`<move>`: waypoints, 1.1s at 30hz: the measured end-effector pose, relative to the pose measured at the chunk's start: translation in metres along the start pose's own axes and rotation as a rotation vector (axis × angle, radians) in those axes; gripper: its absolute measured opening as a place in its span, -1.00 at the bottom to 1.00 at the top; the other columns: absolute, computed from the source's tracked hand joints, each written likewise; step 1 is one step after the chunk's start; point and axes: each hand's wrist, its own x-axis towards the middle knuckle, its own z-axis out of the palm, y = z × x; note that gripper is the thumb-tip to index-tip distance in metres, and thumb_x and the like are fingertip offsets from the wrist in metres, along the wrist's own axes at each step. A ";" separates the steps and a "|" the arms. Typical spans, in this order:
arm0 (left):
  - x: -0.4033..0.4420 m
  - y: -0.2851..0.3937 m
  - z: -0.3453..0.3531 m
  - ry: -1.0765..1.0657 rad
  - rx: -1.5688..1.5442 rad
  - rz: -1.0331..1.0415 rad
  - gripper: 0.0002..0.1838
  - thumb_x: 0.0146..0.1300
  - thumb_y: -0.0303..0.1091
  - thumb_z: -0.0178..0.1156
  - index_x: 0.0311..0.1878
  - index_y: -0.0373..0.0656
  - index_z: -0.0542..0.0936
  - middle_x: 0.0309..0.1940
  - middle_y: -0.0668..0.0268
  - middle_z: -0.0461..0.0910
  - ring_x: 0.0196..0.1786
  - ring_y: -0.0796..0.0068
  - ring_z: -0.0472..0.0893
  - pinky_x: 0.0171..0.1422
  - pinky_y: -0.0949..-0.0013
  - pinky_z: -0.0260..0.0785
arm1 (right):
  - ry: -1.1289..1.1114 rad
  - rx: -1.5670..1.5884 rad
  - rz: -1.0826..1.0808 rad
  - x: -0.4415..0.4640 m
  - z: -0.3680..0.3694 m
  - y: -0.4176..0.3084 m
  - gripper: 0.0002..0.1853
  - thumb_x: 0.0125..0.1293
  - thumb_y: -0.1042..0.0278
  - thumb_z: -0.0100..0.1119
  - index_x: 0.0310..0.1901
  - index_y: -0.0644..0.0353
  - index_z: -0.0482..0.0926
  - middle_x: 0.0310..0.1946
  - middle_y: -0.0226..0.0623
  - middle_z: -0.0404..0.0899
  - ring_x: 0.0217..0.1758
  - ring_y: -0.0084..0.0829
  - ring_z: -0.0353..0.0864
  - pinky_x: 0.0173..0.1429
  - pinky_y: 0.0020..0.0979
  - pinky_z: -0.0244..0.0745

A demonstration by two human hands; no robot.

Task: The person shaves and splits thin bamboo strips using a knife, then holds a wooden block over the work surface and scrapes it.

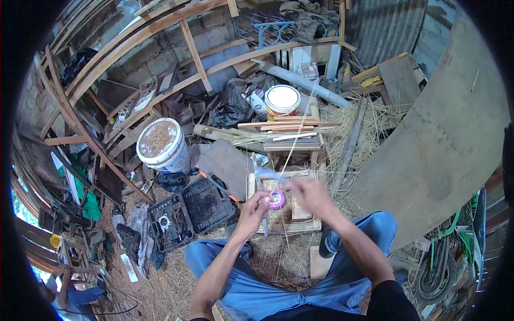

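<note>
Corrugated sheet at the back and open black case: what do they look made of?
Corrugated sheet: likely dull grey metal, by its even ridges, though fibre cement is possible. Open case: probably matte black moulded plastic, going by the recesses formed in its shell.

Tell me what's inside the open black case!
A pale ring sits in one half of the case, and dark bits lie in the other. Whatever is under those bits is covered, so I can't see it.

The right hand [309, 193] is blurred (the fingers smear together), as is the pale-blue thing [269, 174] beside it. Markings on the purple round thing [277, 200] are too small to read. Near the floor's [166, 281] lower-left corner, a person [80, 296] is cut off.
</note>
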 end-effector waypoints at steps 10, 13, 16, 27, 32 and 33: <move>-0.007 0.007 0.015 -0.061 -0.159 -0.124 -0.75 0.44 -0.21 -0.02 -0.15 -0.21 0.48 -0.57 0.56 0.19 -0.55 0.73 0.10 -0.48 0.57 -0.09 | -0.087 0.064 -0.057 -0.006 0.004 -0.011 -0.81 0.28 0.25 0.17 -0.34 0.20 0.55 -0.59 -0.09 0.54 -0.54 -0.01 0.54 -0.48 -0.18 0.40; -0.004 0.009 0.011 -0.102 -0.160 -0.139 -0.73 0.44 -0.19 -0.03 -0.16 -0.22 0.48 -0.58 0.57 0.17 -0.56 0.73 0.08 -0.49 0.56 -0.12 | -0.098 0.020 -0.094 -0.003 -0.002 -0.011 -0.82 0.26 0.26 0.20 -0.36 0.19 0.55 -0.61 -0.08 0.54 -0.55 -0.03 0.54 -0.51 -0.20 0.38; -0.001 0.013 0.014 -0.098 -0.185 -0.168 -0.74 0.43 -0.19 -0.02 -0.16 -0.21 0.48 -0.58 0.57 0.17 -0.57 0.73 0.07 -0.49 0.56 -0.13 | -0.042 -0.020 -0.121 -0.003 -0.001 -0.009 -0.82 0.25 0.25 0.22 -0.37 0.18 0.55 -0.62 -0.10 0.53 -0.59 -0.07 0.54 -0.54 -0.22 0.37; -0.010 0.009 0.008 -0.142 -0.169 -0.171 -0.78 0.43 -0.19 0.00 -0.17 -0.15 0.47 -0.61 0.58 0.17 -0.58 0.74 0.09 -0.50 0.58 -0.14 | 0.041 -0.008 0.204 0.015 -0.033 0.020 -0.76 0.38 0.17 0.05 -0.32 0.14 0.56 -0.71 -0.18 0.48 -0.70 -0.29 0.50 -0.59 -0.26 0.34; -0.007 0.013 0.014 -0.119 -0.180 -0.153 -0.77 0.43 -0.17 0.00 -0.18 -0.15 0.46 -0.61 0.58 0.16 -0.58 0.74 0.07 -0.50 0.58 -0.14 | -0.082 0.083 -0.059 -0.007 0.001 -0.006 -0.84 0.31 0.31 0.15 -0.33 0.23 0.57 -0.64 -0.07 0.50 -0.62 -0.14 0.53 -0.53 -0.29 0.35; -0.008 0.014 0.013 -0.140 -0.180 -0.146 -0.76 0.43 -0.17 0.00 -0.19 -0.14 0.46 -0.62 0.58 0.16 -0.59 0.74 0.06 -0.51 0.58 -0.14 | -0.079 0.104 -0.077 -0.005 0.001 -0.005 -0.83 0.31 0.32 0.15 -0.34 0.24 0.56 -0.64 -0.06 0.49 -0.62 -0.12 0.52 -0.53 -0.29 0.34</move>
